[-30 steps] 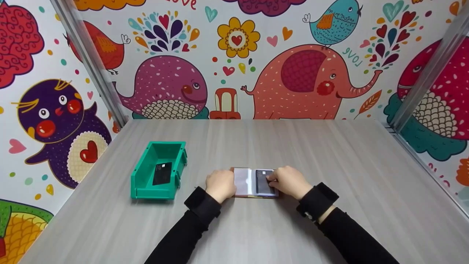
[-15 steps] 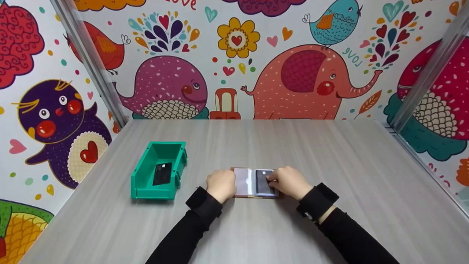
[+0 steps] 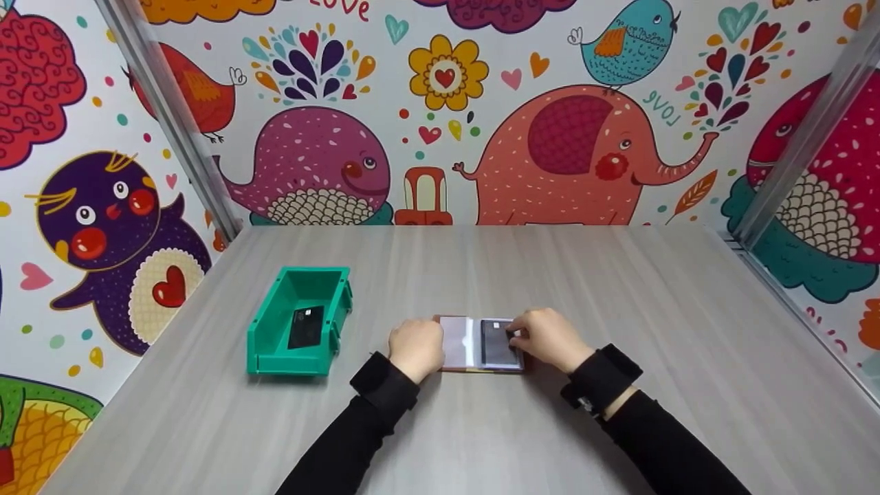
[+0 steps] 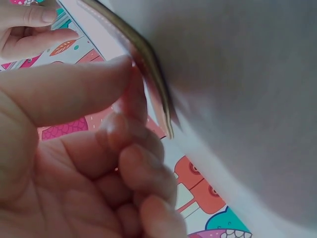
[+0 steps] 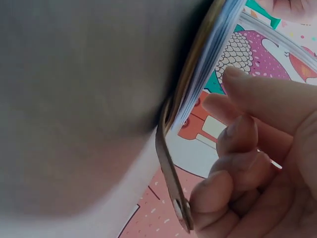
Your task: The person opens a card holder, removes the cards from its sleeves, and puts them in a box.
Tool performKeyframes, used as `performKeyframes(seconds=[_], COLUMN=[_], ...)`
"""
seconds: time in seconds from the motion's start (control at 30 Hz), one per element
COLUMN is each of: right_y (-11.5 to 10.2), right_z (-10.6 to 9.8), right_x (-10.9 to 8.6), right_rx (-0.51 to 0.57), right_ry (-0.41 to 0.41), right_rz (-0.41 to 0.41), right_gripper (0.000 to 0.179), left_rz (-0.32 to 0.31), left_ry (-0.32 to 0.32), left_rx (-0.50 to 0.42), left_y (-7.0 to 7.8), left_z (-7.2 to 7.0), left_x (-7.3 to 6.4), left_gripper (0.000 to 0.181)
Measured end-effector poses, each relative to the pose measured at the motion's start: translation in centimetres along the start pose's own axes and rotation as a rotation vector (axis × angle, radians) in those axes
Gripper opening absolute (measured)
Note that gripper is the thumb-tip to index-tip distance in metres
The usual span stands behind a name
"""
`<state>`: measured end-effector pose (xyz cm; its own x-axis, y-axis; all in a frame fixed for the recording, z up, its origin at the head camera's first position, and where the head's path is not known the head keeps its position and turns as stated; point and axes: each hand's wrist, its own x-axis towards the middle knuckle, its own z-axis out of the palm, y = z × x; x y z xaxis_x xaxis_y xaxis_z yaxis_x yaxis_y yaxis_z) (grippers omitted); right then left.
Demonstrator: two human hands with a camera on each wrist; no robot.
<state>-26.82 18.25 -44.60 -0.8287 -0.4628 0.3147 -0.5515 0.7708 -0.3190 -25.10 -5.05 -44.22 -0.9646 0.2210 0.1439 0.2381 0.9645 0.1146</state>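
A brown card holder [image 3: 455,342] lies spread on the table, showing clear plastic sleeves. In its right-hand sleeve sits a black card [image 3: 495,344] with a light chip mark. My left hand [image 3: 416,346] pinches the holder's left edge; the left wrist view shows thumb and forefinger at the cover [image 4: 151,62]. Above the right page hovers my right hand [image 3: 550,337], fingers loosely curled and gripping nothing. In the right wrist view, stacked sleeves [image 5: 205,69] and a snap strap [image 5: 171,178] show, the strap's end close against the curled fingers.
At the left stands a green plastic bin [image 3: 287,365] with another black card [image 3: 306,327] inside. The wooden-look table [image 3: 467,433] is bounded by patterned walls [image 3: 440,137] at the back and sides.
My right hand has drawn slightly back and to the right, its fingertips lifting off the card in the sleeve. The left hand has stayed at the holder's edge.
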Motion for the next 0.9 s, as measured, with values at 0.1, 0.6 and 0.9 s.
performKeyframes(seconds=[0.1,0.6,0.9], right_y=[0.18,0.52,0.28], right_z=[-0.28,-0.73,-0.37], right_x=[-0.09,-0.17,-0.08], right_rx=[-0.003,-0.057,-0.053], right_ry=[-0.006,-0.030,-0.052], right_rz=[0.004,-0.011,0.009], right_gripper=[0.018,0.009,0.007], left_rz=[-0.003,-0.008,-0.011], left_ry=[-0.001,0.009,0.007], left_rx=[-0.002,-0.016,-0.017], left_y=[0.00,0.16,0.05], left_z=[0.05,-0.13,0.03], left_x=[0.04,-0.07,0.01], left_gripper=[0.004,0.008,0.007])
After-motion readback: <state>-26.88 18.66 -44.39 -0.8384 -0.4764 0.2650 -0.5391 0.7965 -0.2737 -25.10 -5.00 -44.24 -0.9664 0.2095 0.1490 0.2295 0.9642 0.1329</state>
